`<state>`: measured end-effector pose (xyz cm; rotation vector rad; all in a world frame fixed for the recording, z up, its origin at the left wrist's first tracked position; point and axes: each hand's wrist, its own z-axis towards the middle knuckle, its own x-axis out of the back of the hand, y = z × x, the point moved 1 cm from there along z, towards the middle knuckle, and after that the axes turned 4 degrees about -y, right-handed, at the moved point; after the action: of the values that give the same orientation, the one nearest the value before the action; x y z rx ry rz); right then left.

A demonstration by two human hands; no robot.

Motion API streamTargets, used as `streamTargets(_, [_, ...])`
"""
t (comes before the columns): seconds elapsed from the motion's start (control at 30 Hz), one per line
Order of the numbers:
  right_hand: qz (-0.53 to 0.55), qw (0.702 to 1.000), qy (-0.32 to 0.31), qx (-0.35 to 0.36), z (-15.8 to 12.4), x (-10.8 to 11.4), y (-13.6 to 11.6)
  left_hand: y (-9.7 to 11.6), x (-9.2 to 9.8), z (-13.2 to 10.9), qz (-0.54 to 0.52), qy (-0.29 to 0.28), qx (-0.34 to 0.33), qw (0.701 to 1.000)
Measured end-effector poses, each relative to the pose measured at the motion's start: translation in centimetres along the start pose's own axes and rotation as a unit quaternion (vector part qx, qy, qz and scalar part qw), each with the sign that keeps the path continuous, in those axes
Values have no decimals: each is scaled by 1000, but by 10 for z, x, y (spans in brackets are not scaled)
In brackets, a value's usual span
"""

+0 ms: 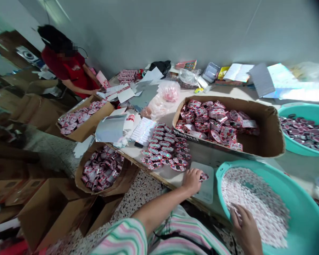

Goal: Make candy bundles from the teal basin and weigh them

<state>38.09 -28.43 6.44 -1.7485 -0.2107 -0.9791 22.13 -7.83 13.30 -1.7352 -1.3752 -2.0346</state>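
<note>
My left hand [191,181] is closed on a small red-and-pink printed oval case [204,176], above a pale flat board [206,191] at the table's front edge. Inside the near rim of a teal basin [301,205], my right hand [244,221] has its fingers bent together. A small white-and-pink piece seems to be between them, partly covered. Many similar white-and-pink pieces [251,198] fill the basin. Left of my left hand, printed oval cases [166,148] stand in rows on the table.
A long cardboard box [268,141] of wrapped printed packs stands behind my hands. Another teal basin [289,141] holds dark-and-pink round pieces. Cartons [127,177] of packs stand to the left, where a person in red [74,69] handles papers. Sheets [143,131] lie on the table.
</note>
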Motion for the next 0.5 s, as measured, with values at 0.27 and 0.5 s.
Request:
streamTargets(0.27, [-35, 999, 9, 6, 0, 1, -7, -69, 52, -94, -29, 60, 119, 991])
streamTargets(0.5, [-11, 1000, 0, -11, 2, -4, 11, -117, 62, -88, 35, 19, 108, 993])
